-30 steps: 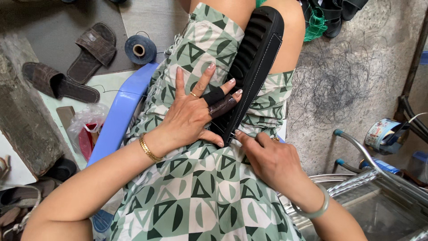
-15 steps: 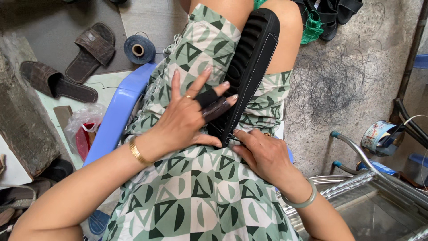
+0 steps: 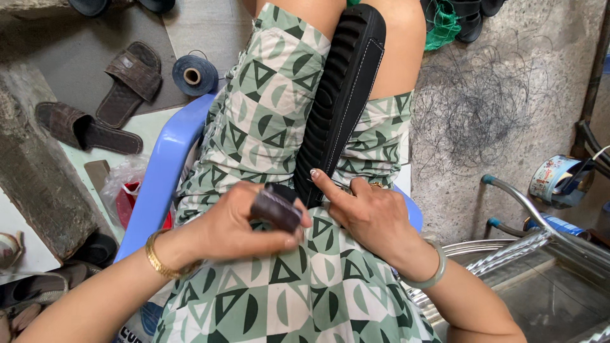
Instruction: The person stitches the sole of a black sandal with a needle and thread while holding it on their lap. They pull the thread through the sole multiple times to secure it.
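The left hand (image 3: 238, 225) is closed around a small dark strap piece (image 3: 276, 208), thumb and fingers pinching it from both sides so that its brown-purple face shows above the knuckles. Just to the right of that grip, the right hand (image 3: 372, 213) lies flat on the lap with its fingers pressed together and its forefinger stretched up to touch the lower end of a long black shoe sole (image 3: 340, 105); it presses rather than clasps.

The sole is the largest thing near the grip: it runs from just above the pinched piece up and away along the thigh, ribbed side up, with a line of pale stitching along its right edge. Under both hands is the green and cream patterned dress (image 3: 279, 127), which covers the lap. Left of the grip, the arm of a blue plastic chair (image 3: 162, 174) curves down past the wrist.

Farther left of the grip, on the floor, lie two brown slippers (image 3: 105, 95) (one turned across the other's line), and above them a spool of blue thread (image 3: 194, 75). Close beyond the chair arm is a clear plastic bag (image 3: 127, 194) with something red inside. A gold bangle (image 3: 159, 257) sits on the left wrist, a pale green bangle (image 3: 427, 279) on the right.
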